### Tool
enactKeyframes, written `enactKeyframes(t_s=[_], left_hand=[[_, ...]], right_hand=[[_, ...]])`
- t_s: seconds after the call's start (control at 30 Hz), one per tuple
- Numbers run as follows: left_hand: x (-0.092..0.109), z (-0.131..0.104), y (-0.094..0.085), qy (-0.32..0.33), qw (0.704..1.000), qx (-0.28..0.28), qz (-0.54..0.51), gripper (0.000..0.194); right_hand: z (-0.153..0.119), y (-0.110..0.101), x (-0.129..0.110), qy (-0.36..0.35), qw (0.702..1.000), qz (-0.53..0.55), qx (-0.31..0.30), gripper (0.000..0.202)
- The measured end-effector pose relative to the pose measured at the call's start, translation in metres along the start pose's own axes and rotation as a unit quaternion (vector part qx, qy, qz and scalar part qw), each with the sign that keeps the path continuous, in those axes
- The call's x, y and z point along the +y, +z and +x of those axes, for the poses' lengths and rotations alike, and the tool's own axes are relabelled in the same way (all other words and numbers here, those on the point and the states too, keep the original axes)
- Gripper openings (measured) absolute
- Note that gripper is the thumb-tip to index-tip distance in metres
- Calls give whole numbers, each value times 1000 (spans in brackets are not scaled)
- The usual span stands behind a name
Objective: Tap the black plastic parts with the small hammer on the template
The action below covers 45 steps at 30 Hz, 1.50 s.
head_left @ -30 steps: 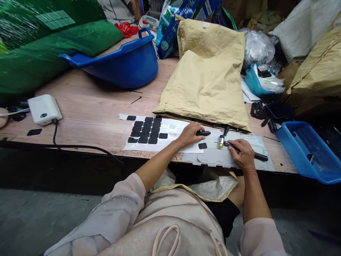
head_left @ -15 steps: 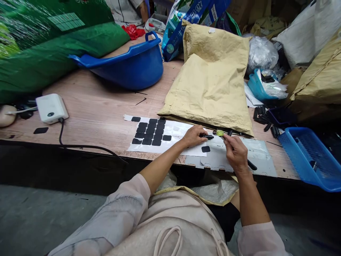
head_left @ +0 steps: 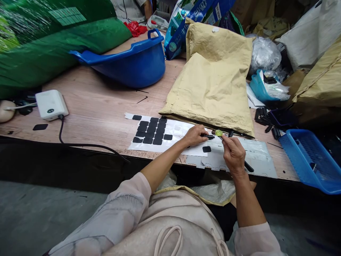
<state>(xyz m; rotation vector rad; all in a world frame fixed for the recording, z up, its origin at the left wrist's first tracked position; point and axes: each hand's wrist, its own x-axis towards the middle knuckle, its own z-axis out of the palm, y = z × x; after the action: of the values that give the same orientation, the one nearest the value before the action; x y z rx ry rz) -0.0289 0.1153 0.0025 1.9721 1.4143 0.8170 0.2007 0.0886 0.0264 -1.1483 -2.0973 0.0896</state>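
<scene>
My left hand (head_left: 195, 135) rests on the white sheet (head_left: 181, 129), its fingers closed on a small black part (head_left: 209, 136) that points right. Several black rounded-square stickers (head_left: 150, 129) sit on the sheet's left side, and a single sticker (head_left: 206, 149) lies below my left fingers. In my closed right hand (head_left: 233, 153) is what looks like a small mallet (head_left: 218, 133), with a round yellow-green head just right of the black part. Its black handle end (head_left: 249, 166) shows past my palm. Beneath the right hand lies a grey sheet (head_left: 259, 156).
A tan sack (head_left: 207, 85) lies just behind my hands. A blue basin (head_left: 130, 67) and a white box with a cable (head_left: 52, 105) are at the left. To the right stands a blue basket (head_left: 306, 156), near loose black parts (head_left: 262, 115). A person's arm (head_left: 147, 9) shows at the back.
My right hand has shifted slightly left, and the mallet's head has turned so its round yellow-green face shows. The left hand stays in place with the black part.
</scene>
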Motion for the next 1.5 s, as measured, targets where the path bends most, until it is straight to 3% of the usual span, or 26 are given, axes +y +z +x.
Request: enactKeyframes(t_s=[0.13, 0.27, 0.47, 0.6, 0.8, 0.9, 0.97, 1.03, 1.1, 1.23, 1.37, 1.5], left_hand=[[1, 0, -1, 0, 1000, -1, 5, 21], [0, 0, 0, -2, 1000, 2, 7, 21], [0, 1, 4, -12, 1000, 10, 18, 20], [0, 0, 5, -16, 1000, 9, 26, 20], [7, -1, -1, -10, 999, 8, 35, 15], [24, -19, -4, 36, 999, 31, 10, 15], [39, -45, -2, 97, 995, 10, -38, 18], [52, -77, 6, 151, 982, -75, -88, 24], [60, -108, 18, 162, 970, -164, -80, 25], [60, -143, 43, 82, 968, -230, 48, 19], [49, -145, 57, -36, 952, -277, 126, 21], [37, -145, 61, -157, 939, -275, 135, 33]], right_hand=[[-3, 2, 4, 18, 999, -28, -18, 36], [-4, -6, 13, 12, 1000, -27, 1, 35], [-17, -36, 54, -27, 998, -39, -32, 25], [-26, -45, 83, -38, 997, -45, -58, 21], [-26, -43, 91, -38, 997, -45, -58, 21], [-27, -42, 91, -31, 997, -45, -62, 22], [-28, -41, 91, -27, 997, -49, -58, 21], [-29, -41, 91, -25, 997, -53, -53, 21], [-29, -40, 91, -22, 997, -55, -54, 22], [-29, -39, 91, -23, 997, -58, -55, 22], [-30, -38, 91, -34, 996, -64, -43, 22], [-31, -37, 92, -40, 996, -63, -42, 22]])
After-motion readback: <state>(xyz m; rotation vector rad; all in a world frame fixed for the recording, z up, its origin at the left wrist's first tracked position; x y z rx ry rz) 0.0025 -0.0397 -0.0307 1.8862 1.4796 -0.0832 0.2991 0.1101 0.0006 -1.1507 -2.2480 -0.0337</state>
